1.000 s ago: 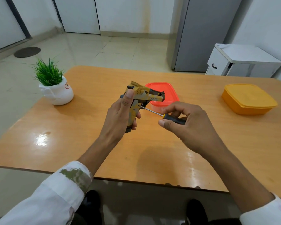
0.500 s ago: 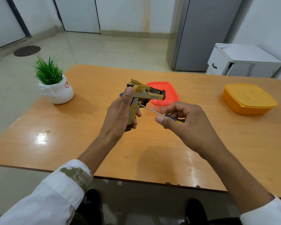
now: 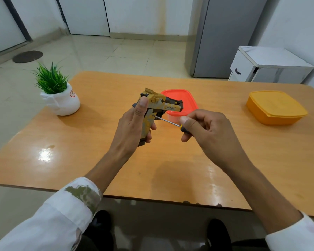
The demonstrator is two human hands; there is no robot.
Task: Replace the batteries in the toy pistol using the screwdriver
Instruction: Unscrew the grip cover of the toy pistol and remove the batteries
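head-worn view, facing forward and down, close over table [image 3: 225,160]

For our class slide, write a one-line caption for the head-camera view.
The left hand grips a toy pistol while the right hand holds a screwdriver tip against its grip.

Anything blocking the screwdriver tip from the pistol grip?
Nothing visible. The screwdriver runs clear from the right hand to the grip of the toy pistol, tip against its side. The left hand holds the grip, thumb above the tip, fingers below it.

R hand [image 3: 212,134] raised, thumb rolled over screwdriver [image 3: 170,122] handle
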